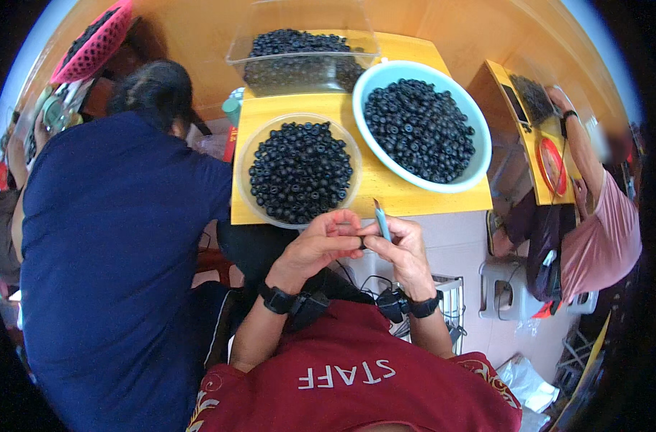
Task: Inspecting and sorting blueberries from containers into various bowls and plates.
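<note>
In front of my chest, just off the near edge of the yellow table (pixel 421 207), my two hands meet at the fingertips. My left hand (pixel 315 248) pinches a small black piece (pixel 362 243), mostly hidden by the fingers. My right hand (pixel 403 253) grips a slim tool with a light-blue handle (pixel 382 223), its brownish pointed tip upward; that thumb also touches the piece. Just beyond my left hand, a clear round tub (pixel 356 155) holds many black ring-shaped pieces (pixel 299 171). A light-blue basin (pixel 482 155) of similar pieces stands to its right.
A clear rectangular bin (pixel 299 85) with more black pieces stands at the table's back. Close on my left sits a person in navy (pixel 119 237). At right, a person in pink (pixel 603 230) works at another yellow table (pixel 515 108), near a grey stool (pixel 502 291).
</note>
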A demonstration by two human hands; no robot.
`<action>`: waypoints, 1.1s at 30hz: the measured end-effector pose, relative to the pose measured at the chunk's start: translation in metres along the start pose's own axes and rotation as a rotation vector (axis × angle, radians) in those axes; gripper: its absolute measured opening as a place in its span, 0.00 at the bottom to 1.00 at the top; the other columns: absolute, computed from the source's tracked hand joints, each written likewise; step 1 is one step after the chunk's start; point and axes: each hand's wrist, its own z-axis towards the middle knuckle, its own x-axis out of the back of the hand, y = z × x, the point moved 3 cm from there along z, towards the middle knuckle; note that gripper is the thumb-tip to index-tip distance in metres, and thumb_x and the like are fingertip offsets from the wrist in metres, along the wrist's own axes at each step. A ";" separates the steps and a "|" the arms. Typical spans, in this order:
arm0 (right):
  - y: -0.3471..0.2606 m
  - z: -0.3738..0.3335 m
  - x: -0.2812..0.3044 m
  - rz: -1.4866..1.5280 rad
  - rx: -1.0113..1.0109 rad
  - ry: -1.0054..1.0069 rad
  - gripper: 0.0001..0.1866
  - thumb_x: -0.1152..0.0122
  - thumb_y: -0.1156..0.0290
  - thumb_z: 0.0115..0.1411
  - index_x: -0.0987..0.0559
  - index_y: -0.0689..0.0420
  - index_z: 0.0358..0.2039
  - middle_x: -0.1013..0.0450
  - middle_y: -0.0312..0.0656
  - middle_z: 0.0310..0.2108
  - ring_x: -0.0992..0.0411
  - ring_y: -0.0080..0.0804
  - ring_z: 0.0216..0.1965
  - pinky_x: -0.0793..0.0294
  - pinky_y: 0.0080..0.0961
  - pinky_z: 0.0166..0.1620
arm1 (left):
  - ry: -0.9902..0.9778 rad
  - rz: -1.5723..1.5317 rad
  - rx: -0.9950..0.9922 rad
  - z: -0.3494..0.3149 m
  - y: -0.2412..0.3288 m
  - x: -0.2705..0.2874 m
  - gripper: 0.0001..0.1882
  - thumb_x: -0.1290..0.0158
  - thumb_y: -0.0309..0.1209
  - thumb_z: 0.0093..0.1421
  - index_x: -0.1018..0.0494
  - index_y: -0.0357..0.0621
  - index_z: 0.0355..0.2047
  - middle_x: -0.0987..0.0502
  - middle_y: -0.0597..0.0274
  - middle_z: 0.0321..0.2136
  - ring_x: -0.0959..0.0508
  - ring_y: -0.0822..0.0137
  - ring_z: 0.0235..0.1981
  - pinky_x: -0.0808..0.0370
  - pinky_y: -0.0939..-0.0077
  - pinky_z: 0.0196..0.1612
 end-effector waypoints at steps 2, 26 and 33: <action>0.007 0.002 0.002 0.154 -0.151 -0.070 0.06 0.42 0.76 0.54 0.23 0.65 0.32 0.26 0.39 0.28 0.31 0.17 0.25 0.37 0.10 0.26 | -0.014 -0.039 0.015 -0.001 -0.003 0.001 0.12 0.45 0.23 0.53 0.34 0.43 0.36 0.25 0.63 0.32 0.23 0.72 0.30 0.25 0.82 0.35; -0.020 -0.010 0.004 -0.896 0.348 0.097 0.09 0.41 0.68 0.52 0.21 0.60 0.30 0.29 0.44 0.20 0.29 0.39 0.19 0.32 0.30 0.23 | 0.126 -0.305 -0.144 -0.003 0.005 0.004 0.08 0.49 0.22 0.55 0.30 0.41 0.37 0.24 0.60 0.32 0.23 0.71 0.31 0.25 0.81 0.37; -0.017 -0.007 0.007 -0.900 0.364 0.114 0.08 0.41 0.70 0.52 0.21 0.60 0.29 0.29 0.43 0.20 0.29 0.37 0.20 0.32 0.29 0.24 | 0.130 -0.311 -0.153 -0.006 0.006 0.003 0.08 0.48 0.22 0.55 0.30 0.41 0.37 0.25 0.61 0.31 0.24 0.71 0.31 0.26 0.82 0.36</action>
